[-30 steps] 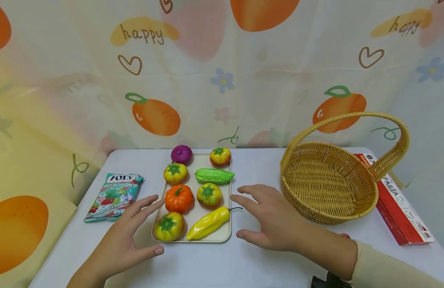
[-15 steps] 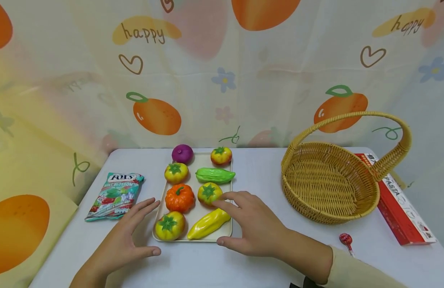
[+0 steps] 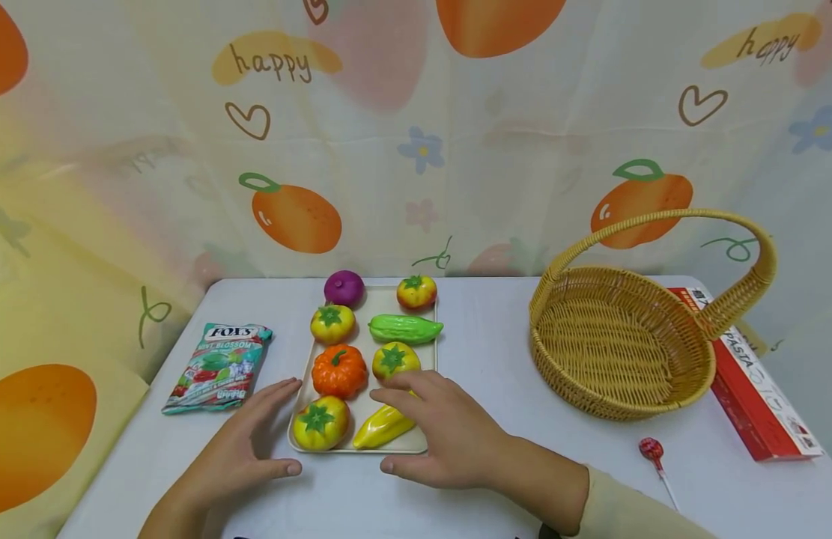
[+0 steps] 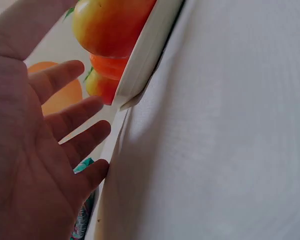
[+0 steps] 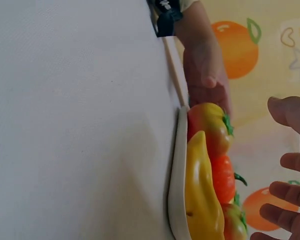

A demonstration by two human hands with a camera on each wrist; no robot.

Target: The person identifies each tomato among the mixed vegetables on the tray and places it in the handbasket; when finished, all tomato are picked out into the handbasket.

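Observation:
On the white table a cream tray [image 3: 425,438] bears toy vegetables. A yellow pepper [image 3: 378,428] and a yellow-red tomato [image 3: 321,423] lie at its near end. Behind them are an orange pumpkin [image 3: 338,371] and another tomato [image 3: 394,360]. Farther back sit a green gourd-like vegetable [image 3: 404,328], more tomatoes and a purple onion [image 3: 344,288]. My right hand [image 3: 449,434], fingers spread and holding nothing, hovers over the tray's near right corner and partly hides the pepper. To the tray's left my left hand [image 3: 237,449] holds nothing, its fingers apart [image 4: 82,117].
A wicker basket [image 3: 618,344] with a tall handle stands at the right, beside a red and white pasta box [image 3: 759,404]. A red lollipop [image 3: 651,449] lies in front of the basket. Left of the tray lies a candy bag [image 3: 216,367]. A fruit-print curtain [image 3: 483,165] hangs behind the table.
My right hand has moved left from beside the tray to over its near right corner, covering part of the pepper and uncovering the lollipop. The left hand has barely moved.

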